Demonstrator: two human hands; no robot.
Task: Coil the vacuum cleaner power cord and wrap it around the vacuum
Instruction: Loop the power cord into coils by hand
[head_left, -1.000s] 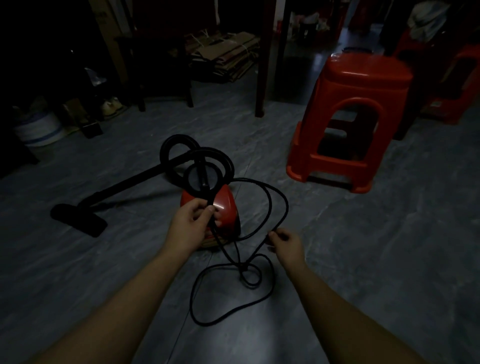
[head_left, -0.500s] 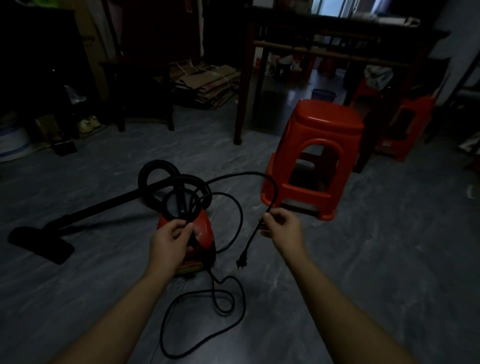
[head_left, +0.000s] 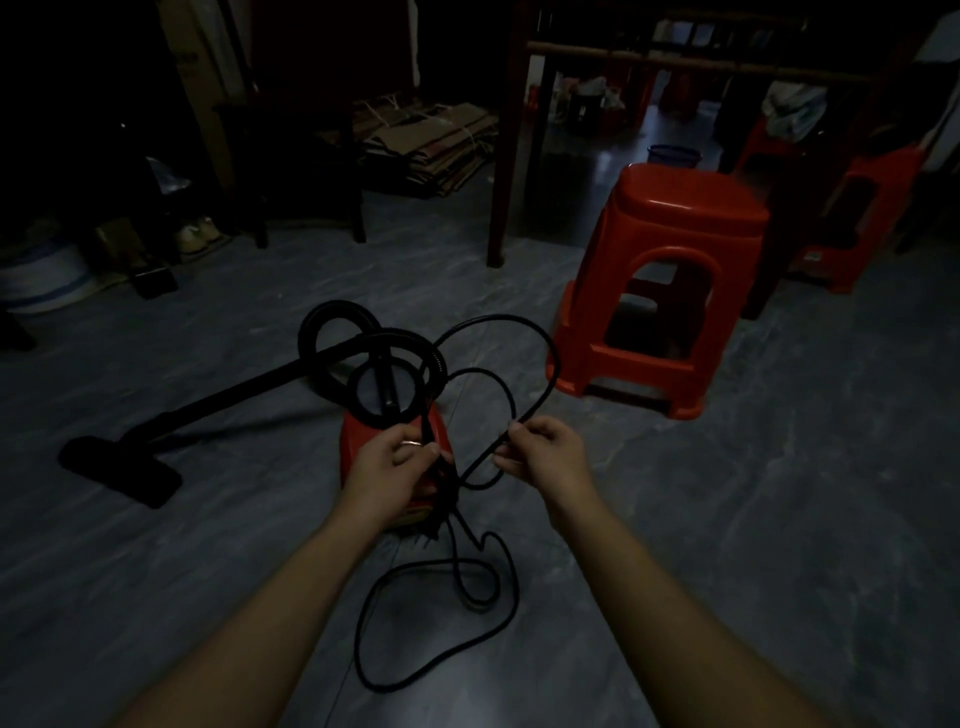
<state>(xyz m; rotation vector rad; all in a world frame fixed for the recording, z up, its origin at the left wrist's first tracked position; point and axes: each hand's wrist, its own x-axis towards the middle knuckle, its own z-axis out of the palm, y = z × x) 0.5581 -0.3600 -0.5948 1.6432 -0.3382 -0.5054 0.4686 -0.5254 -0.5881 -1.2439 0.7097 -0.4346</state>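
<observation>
Red plastic showed under a dim light at the centre of the frame, where a small canister vacuum (head_left: 356, 439) sat on the grey marbled floor (head_left: 779, 493). Its black ribbed hose (head_left: 311, 332) was looped above the body. The wand (head_left: 234, 389) ran out toward the left edge and ended in a flat floor nozzle (head_left: 119, 467).

A person's left hand (head_left: 387, 467), just in front of the vacuum body, had its fingers curled around a gathered bunch of the black power cord (head_left: 491, 318), and strands hung down below the fist. The right hand (head_left: 545, 457), a little to the right of centre, pinched one run of the same cord between thumb and fingers. From that pinch the cord rose in a wide arc toward the middle of the frame and curved back toward the left hand. More of it lay loose on the floor in the lower centre, between the two forearms (the plug could not be made out among the dark strands).

To the right of the vacuum stood a red plastic stool (head_left: 691, 202), with a second red stool (head_left: 872, 208) near the right edge. Flattened cardboard (head_left: 431, 140) was stacked at upper centre, beside a dark wooden table leg (head_left: 506, 156).
</observation>
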